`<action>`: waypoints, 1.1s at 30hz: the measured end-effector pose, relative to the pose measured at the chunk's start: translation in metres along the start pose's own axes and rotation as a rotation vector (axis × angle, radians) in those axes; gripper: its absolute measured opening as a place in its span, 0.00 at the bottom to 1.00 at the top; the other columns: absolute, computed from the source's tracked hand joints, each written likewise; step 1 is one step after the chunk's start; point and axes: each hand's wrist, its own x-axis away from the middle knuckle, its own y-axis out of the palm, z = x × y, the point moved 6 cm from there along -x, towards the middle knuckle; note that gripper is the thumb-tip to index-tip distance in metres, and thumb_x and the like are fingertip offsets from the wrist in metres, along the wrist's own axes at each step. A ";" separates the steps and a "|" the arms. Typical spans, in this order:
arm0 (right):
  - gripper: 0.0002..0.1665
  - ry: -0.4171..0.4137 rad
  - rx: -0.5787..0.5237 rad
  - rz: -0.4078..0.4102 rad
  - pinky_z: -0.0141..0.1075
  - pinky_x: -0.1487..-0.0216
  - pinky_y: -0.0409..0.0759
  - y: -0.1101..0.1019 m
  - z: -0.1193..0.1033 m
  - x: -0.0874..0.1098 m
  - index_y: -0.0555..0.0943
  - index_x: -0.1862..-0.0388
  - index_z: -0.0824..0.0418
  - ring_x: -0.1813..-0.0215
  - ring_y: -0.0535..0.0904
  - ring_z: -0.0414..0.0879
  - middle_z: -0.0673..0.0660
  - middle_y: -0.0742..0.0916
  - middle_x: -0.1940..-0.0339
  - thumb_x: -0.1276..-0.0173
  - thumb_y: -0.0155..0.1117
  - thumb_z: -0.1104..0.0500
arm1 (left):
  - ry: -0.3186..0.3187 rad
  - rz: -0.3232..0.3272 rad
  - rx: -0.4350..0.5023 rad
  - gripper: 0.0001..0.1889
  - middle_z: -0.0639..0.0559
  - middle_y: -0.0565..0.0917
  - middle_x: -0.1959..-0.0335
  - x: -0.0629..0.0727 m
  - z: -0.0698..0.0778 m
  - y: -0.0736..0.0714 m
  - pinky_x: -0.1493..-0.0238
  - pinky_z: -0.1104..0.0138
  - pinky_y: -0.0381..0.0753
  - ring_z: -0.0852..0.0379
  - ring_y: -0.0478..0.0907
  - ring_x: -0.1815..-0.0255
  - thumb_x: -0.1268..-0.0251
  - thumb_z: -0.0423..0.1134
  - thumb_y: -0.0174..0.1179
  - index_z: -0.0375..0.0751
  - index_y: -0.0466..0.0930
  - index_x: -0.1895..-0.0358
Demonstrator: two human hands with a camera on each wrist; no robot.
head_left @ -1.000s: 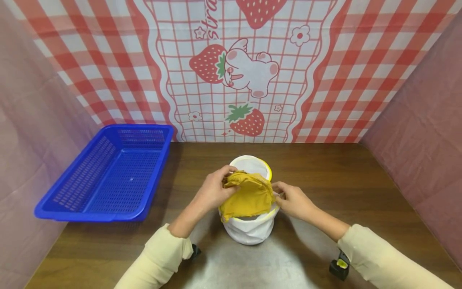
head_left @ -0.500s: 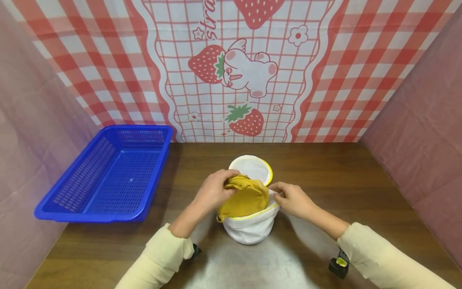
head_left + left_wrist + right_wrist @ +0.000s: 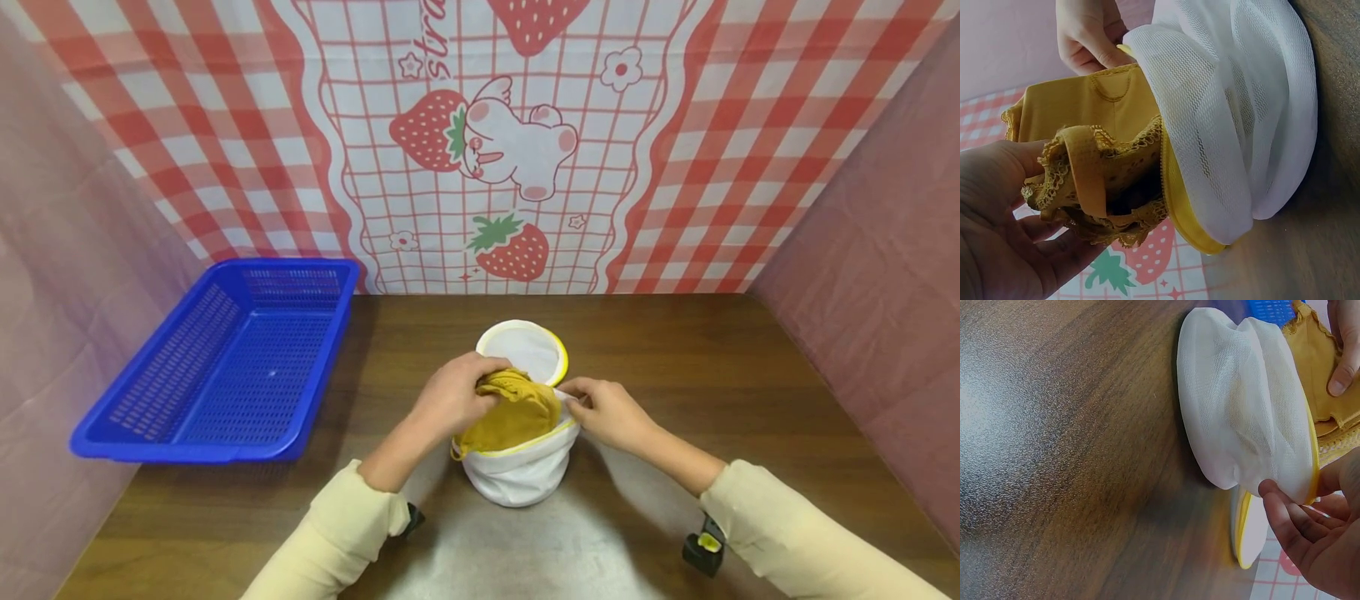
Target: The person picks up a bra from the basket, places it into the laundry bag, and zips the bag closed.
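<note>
A white mesh laundry bag (image 3: pixel 517 479) with a yellow zip edge stands on the table, its round lid (image 3: pixel 525 343) tipped back behind it. A mustard-yellow bra (image 3: pixel 513 417) with lace trim and a strap sits partly inside the opening. My left hand (image 3: pixel 459 393) grips the folded lace part of the bra, thumb on one side and fingers on the other in the left wrist view. My right hand (image 3: pixel 611 412) pinches the bag's rim at the right, as the right wrist view also shows. The bra's lower part is hidden in the bag.
A blue plastic basket (image 3: pixel 315 400) with perforated sides stands at the left of the wooden table (image 3: pixel 690 358). A strawberry-print checked cloth (image 3: pixel 517 167) hangs behind, and pinkish curtains (image 3: pixel 862 233) close off the sides.
The bra has sunk lower into the bag, and my left hand has shifted slightly right with it. My right hand stays at the rim, which now shows more in front of the bra.
</note>
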 end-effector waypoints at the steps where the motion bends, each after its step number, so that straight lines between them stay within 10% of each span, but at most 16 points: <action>1: 0.12 -0.001 0.001 0.001 0.32 0.71 0.73 0.000 0.000 0.000 0.82 0.55 0.64 0.71 0.76 0.39 0.56 0.87 0.69 0.36 0.58 0.63 | 0.002 -0.006 -0.002 0.20 0.51 0.83 0.54 0.000 0.000 0.001 0.49 0.59 0.76 0.54 0.79 0.52 0.49 0.34 0.65 0.52 0.81 0.49; 33: 0.13 -0.012 -0.005 -0.014 0.30 0.72 0.72 -0.004 -0.004 -0.001 0.82 0.56 0.64 0.72 0.75 0.39 0.55 0.86 0.69 0.38 0.59 0.64 | 0.034 -0.234 -0.237 0.16 0.57 0.83 0.61 -0.025 0.024 0.019 0.61 0.63 0.77 0.60 0.76 0.60 0.46 0.37 0.64 0.56 0.83 0.53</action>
